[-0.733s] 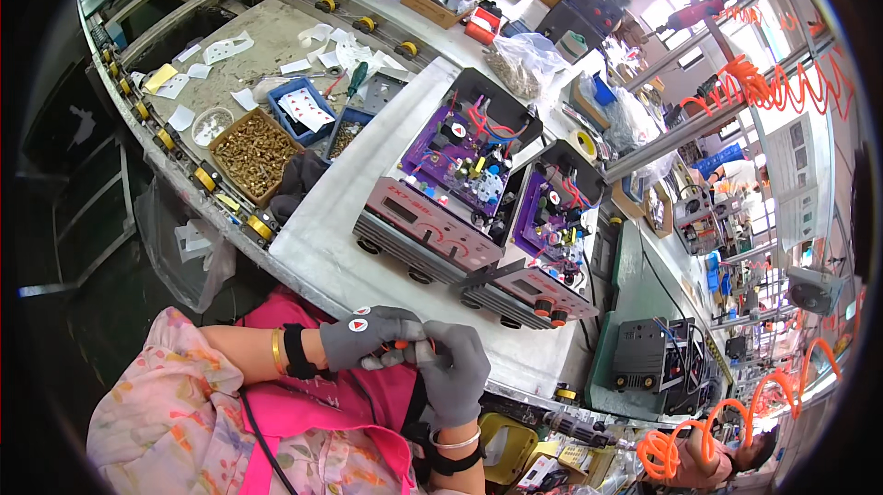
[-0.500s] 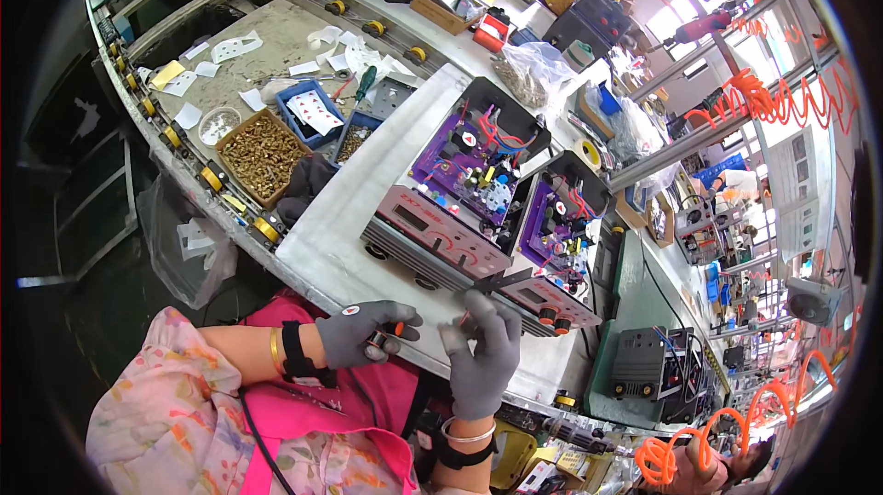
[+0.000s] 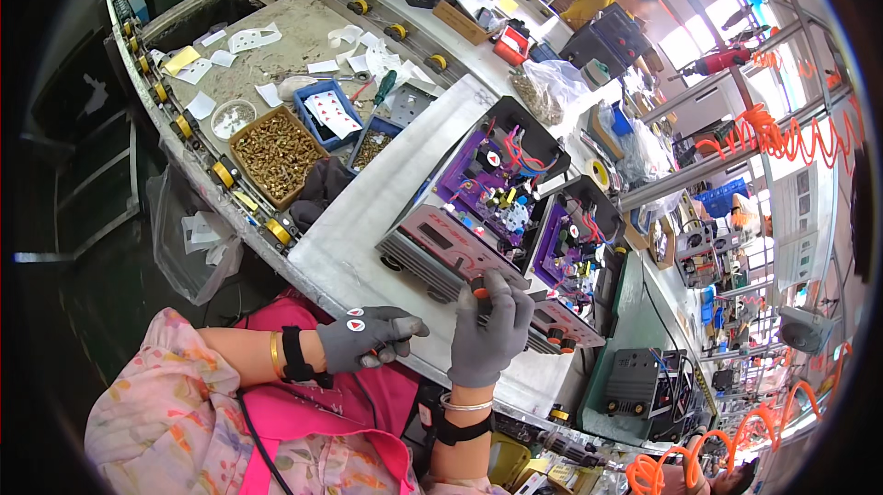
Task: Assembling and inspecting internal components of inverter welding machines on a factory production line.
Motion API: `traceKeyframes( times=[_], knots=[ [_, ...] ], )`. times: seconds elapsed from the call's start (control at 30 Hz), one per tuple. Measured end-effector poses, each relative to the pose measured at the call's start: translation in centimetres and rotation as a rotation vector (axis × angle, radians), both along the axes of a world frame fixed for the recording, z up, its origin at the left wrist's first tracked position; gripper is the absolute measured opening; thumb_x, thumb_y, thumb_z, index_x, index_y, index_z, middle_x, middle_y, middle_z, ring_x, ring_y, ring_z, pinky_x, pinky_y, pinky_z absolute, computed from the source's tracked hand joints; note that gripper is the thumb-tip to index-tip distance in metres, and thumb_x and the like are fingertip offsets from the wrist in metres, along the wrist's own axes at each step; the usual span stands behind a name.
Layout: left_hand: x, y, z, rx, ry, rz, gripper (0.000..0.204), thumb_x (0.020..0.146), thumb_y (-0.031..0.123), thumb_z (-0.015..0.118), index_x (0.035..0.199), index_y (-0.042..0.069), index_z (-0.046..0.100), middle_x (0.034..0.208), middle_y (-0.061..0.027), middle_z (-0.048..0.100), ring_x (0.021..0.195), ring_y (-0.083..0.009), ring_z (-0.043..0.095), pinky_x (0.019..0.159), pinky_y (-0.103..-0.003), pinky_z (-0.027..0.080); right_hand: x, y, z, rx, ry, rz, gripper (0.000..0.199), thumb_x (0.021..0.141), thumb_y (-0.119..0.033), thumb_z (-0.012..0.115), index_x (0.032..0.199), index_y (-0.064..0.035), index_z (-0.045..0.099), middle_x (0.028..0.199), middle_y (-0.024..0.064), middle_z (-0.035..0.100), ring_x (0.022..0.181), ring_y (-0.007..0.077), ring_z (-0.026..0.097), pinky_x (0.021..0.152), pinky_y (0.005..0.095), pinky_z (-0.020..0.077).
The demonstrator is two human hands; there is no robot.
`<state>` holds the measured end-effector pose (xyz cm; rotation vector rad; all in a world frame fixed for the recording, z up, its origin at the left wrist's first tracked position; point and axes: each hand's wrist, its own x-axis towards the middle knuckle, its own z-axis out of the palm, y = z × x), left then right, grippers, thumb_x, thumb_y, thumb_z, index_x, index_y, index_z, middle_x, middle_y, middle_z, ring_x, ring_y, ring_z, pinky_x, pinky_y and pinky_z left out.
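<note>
"Fingers [image 3: 403, 324] of the left hand [image 3: 361, 340], what are they up to?"

"Curled around a small dark thing [image 3: 378, 349] with some orange (mostly hidden)."

"And the right hand [image 3: 489, 339]?"

"It pinches an orange-and-black knob [image 3: 479, 289] between thumb and finger, at the front of the near machine [image 3: 457, 239]. I can't tell if they touch."

"What's behind?"

"Purple boards [image 3: 478, 184] inside the machine. Beside it, another machine [image 3: 563, 260] with two knobs [image 3: 555, 337]. Way back, a person in yellow [image 3: 586, 7]."
</note>
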<state>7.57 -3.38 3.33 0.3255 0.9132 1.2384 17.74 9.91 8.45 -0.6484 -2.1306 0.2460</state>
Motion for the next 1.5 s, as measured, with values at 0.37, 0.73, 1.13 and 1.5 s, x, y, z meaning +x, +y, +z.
traceKeyframes(
  times=[0.37,0.73,1.13,1.5],
  knots=[
    [0.2,0.0,-1.1,-0.033,-0.125,0.203,0.037,0.094,0.023,0.057,0.123,0.001,0.050,0.110,-0.0158,0.062,0.065,-0.0108,0.055,0.057,-0.024,0.047,-0.3,0.1,-0.6,0.266,-0.115,-0.060,0.035,0.070,-0.004,0.076,0.103,-0.0082,0.067,0.089,0.0079,0.053,0.076,0.0241,0.058,0.066,0.0348,0.0495],
    [0.4,0.0,-1.2,0.096,-0.179,0.186,0.039,0.093,0.022,0.059,0.126,0.001,0.051,0.113,-0.0142,0.062,0.093,-0.0168,0.065,0.073,-0.026,0.053,-0.4,1.0,-1.5,0.325,-0.084,0.015,0.038,0.071,-0.003,0.077,0.107,-0.0091,0.065,0.088,0.0076,0.050,0.078,0.0244,0.057,0.069,0.0336,0.0488],
    [-1.1,-0.5,1.0,0.260,-0.117,0.061,0.054,0.089,0.030,0.064,0.134,0.008,0.043,0.102,-0.0086,0.065,0.057,-0.0046,0.046,0.041,-0.017,0.036,2.8,-3.8,-1.6,-0.618,-0.126,0.496,0.045,0.075,-0.016,0.076,0.115,-0.0028,0.059,0.103,0.0130,0.064,0.090,0.0267,0.063,0.079,0.0343,0.0501],
    [-1.1,-0.8,0.7,0.354,-0.152,0.000,0.057,0.095,0.046,0.050,0.136,0.007,0.042,0.098,-0.0046,0.061,0.055,-0.0024,0.043,0.042,-0.015,0.032,2.0,-4.7,-1.8,-0.487,-0.015,0.451,0.034,0.077,-0.012,0.074,0.106,-0.0010,0.060,0.097,0.0131,0.065,0.083,0.0246,0.064,0.071,0.0312,0.0512]
  ],
)
